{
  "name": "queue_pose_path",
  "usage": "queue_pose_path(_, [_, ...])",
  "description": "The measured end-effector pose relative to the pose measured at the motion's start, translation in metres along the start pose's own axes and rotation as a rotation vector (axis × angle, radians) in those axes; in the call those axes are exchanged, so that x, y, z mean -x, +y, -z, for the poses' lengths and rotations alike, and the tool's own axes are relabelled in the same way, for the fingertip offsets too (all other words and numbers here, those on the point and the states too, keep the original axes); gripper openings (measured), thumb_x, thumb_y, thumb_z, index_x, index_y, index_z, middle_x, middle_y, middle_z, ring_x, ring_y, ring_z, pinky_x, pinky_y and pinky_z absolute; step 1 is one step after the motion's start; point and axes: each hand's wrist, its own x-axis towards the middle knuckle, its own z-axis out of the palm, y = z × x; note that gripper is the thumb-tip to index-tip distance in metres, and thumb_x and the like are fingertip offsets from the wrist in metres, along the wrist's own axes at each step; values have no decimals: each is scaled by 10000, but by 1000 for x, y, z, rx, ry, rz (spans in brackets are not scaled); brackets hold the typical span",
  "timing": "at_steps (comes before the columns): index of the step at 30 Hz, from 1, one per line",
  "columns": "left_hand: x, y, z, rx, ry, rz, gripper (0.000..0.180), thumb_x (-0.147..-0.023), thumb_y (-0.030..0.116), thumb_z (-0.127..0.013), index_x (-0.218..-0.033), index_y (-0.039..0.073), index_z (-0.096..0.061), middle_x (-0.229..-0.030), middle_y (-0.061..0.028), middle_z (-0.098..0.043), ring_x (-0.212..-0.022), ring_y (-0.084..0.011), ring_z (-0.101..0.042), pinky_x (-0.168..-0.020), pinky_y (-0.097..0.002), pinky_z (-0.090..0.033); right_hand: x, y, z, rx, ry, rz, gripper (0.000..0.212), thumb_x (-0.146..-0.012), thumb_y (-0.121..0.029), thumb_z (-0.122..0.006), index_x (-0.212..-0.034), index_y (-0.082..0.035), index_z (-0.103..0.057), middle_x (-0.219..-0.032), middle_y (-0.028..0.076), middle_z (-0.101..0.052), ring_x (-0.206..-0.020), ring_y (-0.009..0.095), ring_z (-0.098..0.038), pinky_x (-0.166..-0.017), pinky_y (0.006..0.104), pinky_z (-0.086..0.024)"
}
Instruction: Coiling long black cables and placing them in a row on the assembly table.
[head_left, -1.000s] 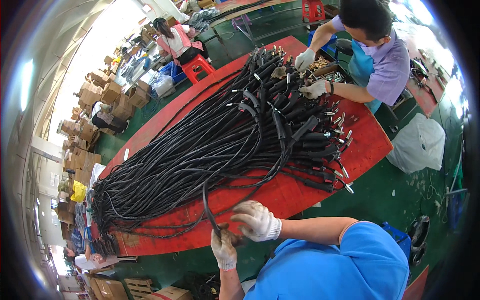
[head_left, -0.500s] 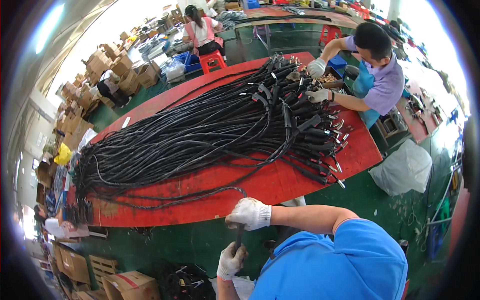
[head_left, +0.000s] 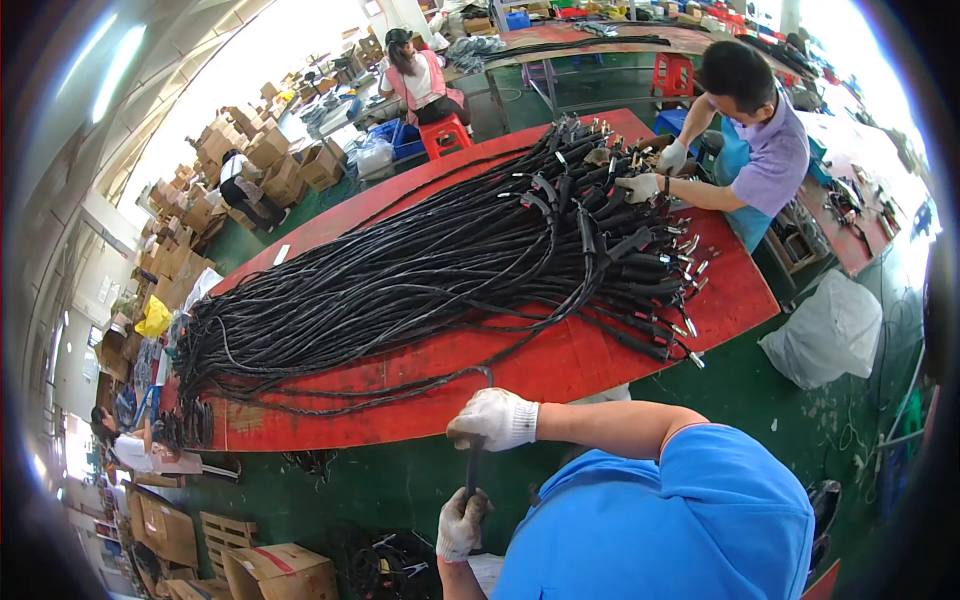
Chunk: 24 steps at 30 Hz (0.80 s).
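My right hand (head_left: 497, 418), in a white glove, is closed around a black cable near the table's front edge. Below it my left hand (head_left: 462, 524), in a soiled white glove, grips the lower part of the same length. Between both hands a thicker dark section of the cable (head_left: 474, 468) runs nearly upright. From my right hand the line continues up onto the red table (head_left: 330, 432). A large bundle of black cables (head_left: 400, 270) lies across that table, with handles and metal tips toward its right end.
Across the table a co-worker (head_left: 760, 150) in gloves handles the bundle's far right end. A white sack (head_left: 828, 330) stands on the floor at right. Cardboard boxes (head_left: 280, 572) and a wooden pallet (head_left: 226, 540) are at lower left. A red stool (head_left: 445, 135) holds a seated person.
The view has shifted a little, moving the table slightly right in the picture. Both my hands keep their hold on the cable. The co-worker's farther hand has moved nearer their body.
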Motion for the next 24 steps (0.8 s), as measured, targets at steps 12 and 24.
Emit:
queue_pose_path(12, [20,-23,11,4,-7,21,376,-1037,377,-713,-913,39,-604,-684,-10,-564,-553,-97,-509,-488,-264,-410,45,-7,-34,56,-122,-186,177,-864,-181,-713,-1029,-117,-709,-896,95,-747,-860,342,-730,-759,486,-565])
queue_pose_path(24, [41,14,56,141,-4,-7,262,-1068,198,-643,-960,-41,-638,-735,-36,-618,-658,-99,-552,-583,-258,-422,21,2,-66,9,-50,-200,165,-877,-165,-699,-1038,-130,-697,-907,82,-747,-860,341,-729,-772,479,-568])
